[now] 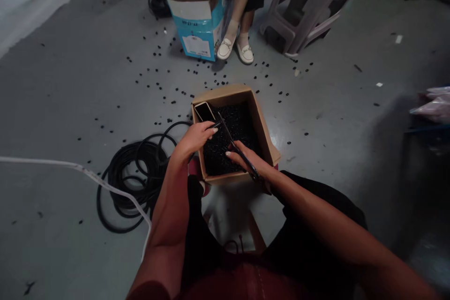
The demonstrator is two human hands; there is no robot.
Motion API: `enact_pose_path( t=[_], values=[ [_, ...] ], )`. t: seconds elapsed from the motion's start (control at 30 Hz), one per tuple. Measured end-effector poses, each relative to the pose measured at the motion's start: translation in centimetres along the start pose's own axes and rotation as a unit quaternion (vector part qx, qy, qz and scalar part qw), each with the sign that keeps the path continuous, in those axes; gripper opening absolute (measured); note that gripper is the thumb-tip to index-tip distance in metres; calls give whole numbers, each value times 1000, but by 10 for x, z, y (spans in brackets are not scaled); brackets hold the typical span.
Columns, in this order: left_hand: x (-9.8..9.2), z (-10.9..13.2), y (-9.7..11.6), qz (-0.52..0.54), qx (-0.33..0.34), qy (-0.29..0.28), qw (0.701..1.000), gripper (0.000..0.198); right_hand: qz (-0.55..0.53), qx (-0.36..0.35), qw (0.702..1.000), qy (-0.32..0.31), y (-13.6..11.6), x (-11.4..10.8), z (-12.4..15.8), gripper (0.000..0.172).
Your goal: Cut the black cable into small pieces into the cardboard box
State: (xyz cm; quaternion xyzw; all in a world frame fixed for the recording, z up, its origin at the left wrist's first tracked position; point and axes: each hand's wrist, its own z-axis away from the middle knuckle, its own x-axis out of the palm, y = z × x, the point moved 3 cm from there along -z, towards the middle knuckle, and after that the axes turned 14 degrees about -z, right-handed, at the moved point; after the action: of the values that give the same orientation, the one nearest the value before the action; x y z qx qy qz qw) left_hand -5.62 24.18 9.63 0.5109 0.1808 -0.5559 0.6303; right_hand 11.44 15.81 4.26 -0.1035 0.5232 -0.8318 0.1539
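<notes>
A cardboard box point(265, 133) stands on the floor in front of me, holding many small black pieces point(232, 138). Over its left part my left hand point(198, 137) is closed on a black ribbed strip point(217, 125), whose end pokes out past the fingertips. My right hand point(246, 157) grips a long dark tool point(249, 165) that looks like scissors, its narrow tip beside the strip. Whether the tip touches the strip is not clear. A phone-like object with a pale rim point(204, 111) rests in the box's back left corner.
Black tubing point(131, 183) lies coiled at left, near a white cable point(101, 181). Small black bits are scattered over the floor. Behind stand a blue and white carton point(197, 33), a person's feet in white shoes point(235, 50) and a grey stool point(298, 33).
</notes>
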Motion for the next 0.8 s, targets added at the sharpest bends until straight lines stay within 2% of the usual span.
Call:
enact_pose_path(
  t=[0.4,0.57,0.8],
  values=[
    [6,-1,4,-2,34,-36,999,34,0,-19,1000,1,1,-2,-1,36],
    [10,-2,6,-14,49,-41,998,34,10,-6,1000,19,3,-5,-2,29],
    [9,0,4,20,10,-36,999,34,35,-6,999,30,-2,-11,-3,15]
  ],
)
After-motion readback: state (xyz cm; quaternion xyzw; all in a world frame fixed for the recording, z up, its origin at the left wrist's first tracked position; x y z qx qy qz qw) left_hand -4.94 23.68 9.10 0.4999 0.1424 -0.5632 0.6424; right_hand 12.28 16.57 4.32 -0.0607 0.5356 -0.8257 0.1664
